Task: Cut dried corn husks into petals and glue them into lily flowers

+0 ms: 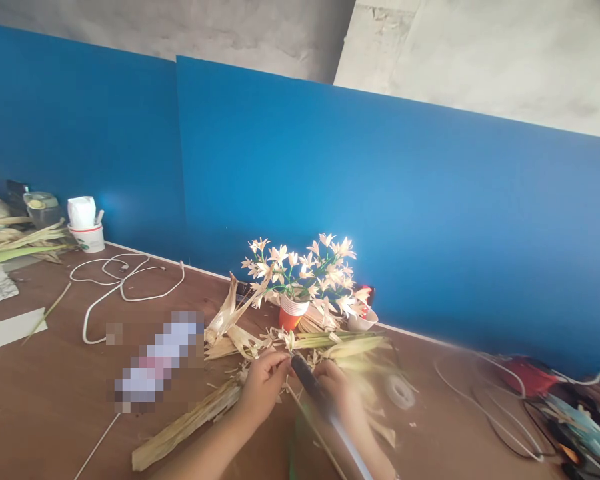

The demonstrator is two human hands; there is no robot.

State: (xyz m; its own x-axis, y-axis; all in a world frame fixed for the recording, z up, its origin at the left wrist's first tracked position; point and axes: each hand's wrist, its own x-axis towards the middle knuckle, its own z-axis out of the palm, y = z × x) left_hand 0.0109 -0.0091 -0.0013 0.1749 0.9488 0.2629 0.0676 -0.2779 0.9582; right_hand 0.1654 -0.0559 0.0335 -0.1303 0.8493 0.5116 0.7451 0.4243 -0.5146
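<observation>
My left hand [264, 390] is closed in a pinch at the base of a small pale husk flower [289, 341]. My right hand [345, 397], slightly blurred, wraps around a dark rod-shaped tool [306, 377] whose tip points up at the flower. A pale cord or handle runs from that tool toward the bottom edge; its exact kind cannot be made out. A thin stem [313, 427] slants down between my hands. Just beyond them, an orange-and-white paper cup [290, 317] holds a bunch of finished husk flowers [305, 263] on green stems. Dry corn husks [195, 423] lie around my hands.
A white bowl [363, 321] stands behind the husks, and a roll of clear tape [400, 392] lies to the right. White cables [123, 283] loop at left, near a pixelated object [157, 360]. A red item [530, 379] and cords sit at far right. A blue partition [380, 200] borders the table.
</observation>
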